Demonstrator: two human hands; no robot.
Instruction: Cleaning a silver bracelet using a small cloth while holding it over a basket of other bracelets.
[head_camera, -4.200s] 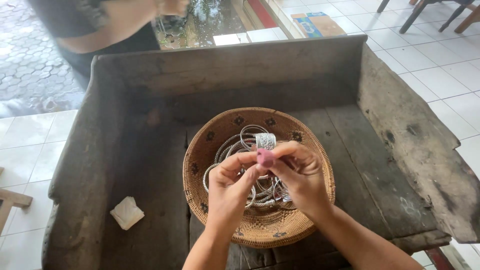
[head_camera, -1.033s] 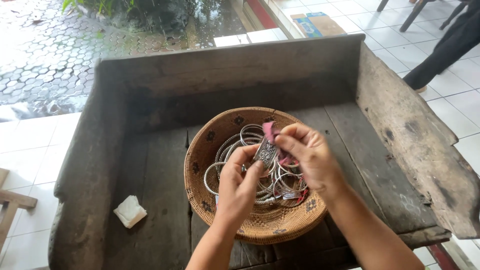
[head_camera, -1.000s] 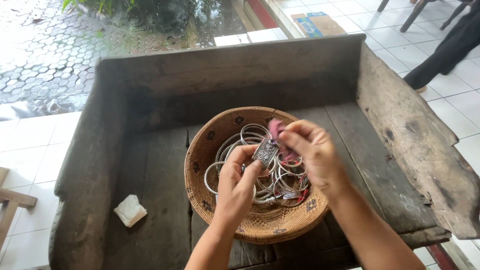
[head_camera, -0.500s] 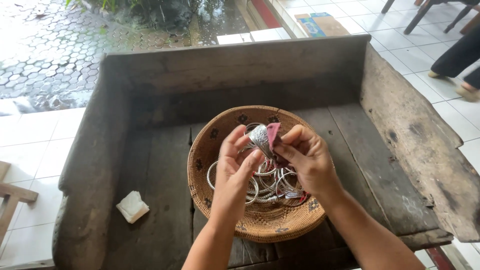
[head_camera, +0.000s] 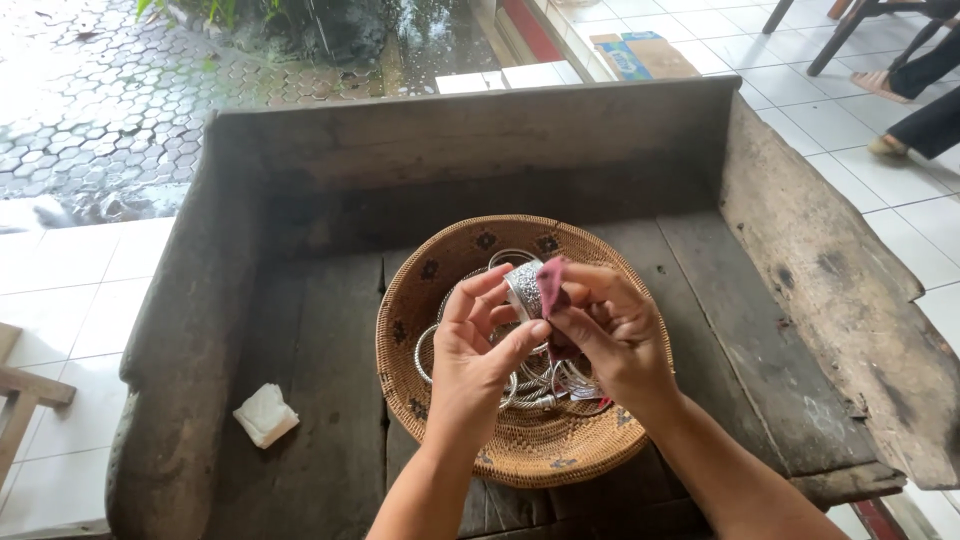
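Above the woven basket (head_camera: 470, 445), the left hand (head_camera: 475, 350) grips a wide embossed silver cuff (head_camera: 521, 288), while the right hand (head_camera: 610, 335) pinches a pink cloth (head_camera: 550, 285) against it. Silver bangles (head_camera: 535, 385) lie inside the basket.

I have one view only, from the camera on the person's head. It looks steeply down and forward over both forearms onto the wooden table (head_camera: 300, 330) with raised sides, close enough that the woven basket (head_camera: 420, 300) fills the centre. Tiled floor (head_camera: 60, 280) and wet paving (head_camera: 90, 90) edge the top.
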